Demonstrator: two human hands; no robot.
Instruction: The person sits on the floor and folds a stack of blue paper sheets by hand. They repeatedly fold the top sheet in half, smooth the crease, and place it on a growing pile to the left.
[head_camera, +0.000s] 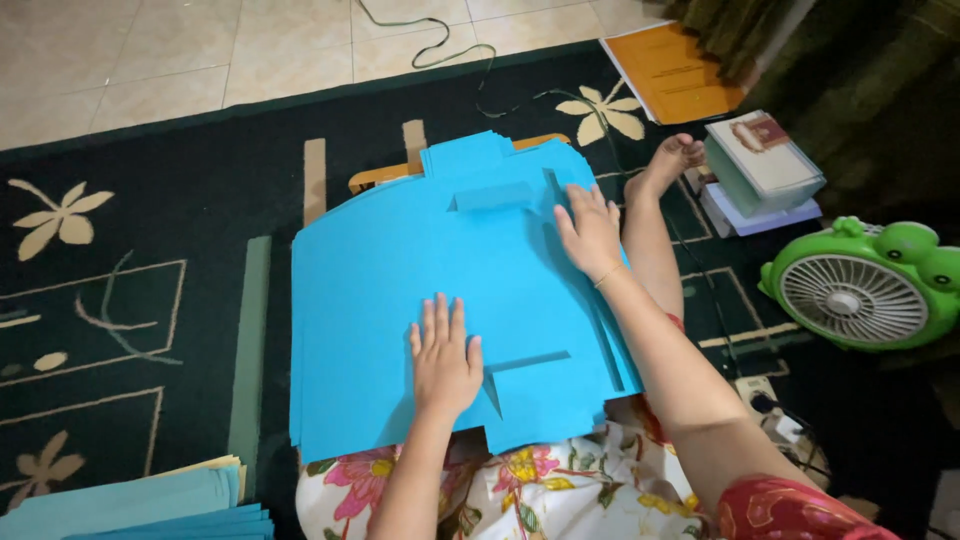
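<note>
A dark carpet (150, 250) with cream flowers and line patterns covers most of the floor, with pale tiles (150, 50) beyond its far edge. On the person's lap lies a stack of large bright blue card sheets (380, 290), die-cut with tabs at the top and slits cut in, the front edge hanging over a floral skirt (560, 485). The left hand (444, 355) lies flat on the near part of the card, fingers spread, holding nothing. The right hand (590, 228) presses flat at the right edge, beside a raised flap (495, 196). More blue sheets (150, 505) lie stacked at lower left. To the right stand a green frog fan (865, 285), a pile of booklets (765, 165) and an orange folder (675, 75). The left carpet is open.
</note>
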